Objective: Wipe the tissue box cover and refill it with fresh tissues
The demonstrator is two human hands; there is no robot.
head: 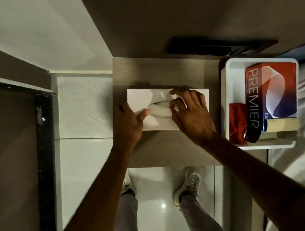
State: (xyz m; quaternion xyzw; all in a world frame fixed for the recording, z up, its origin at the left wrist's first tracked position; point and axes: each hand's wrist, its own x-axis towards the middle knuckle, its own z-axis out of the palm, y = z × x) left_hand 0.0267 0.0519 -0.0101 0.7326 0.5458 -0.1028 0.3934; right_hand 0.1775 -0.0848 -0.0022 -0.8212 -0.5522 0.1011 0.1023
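Tissue box cover (pixel 141 97), white, glossy, oval slot, tissue (pixel 159 110) showing.

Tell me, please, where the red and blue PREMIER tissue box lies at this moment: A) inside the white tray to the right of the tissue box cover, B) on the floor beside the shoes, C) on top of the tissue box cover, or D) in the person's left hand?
A: the PREMIER tissue box lies inside the white tray, right of the white tissue box cover, which both hands touch.

Dark panel (pixel 218 45) above wooden table (pixel 163 148)
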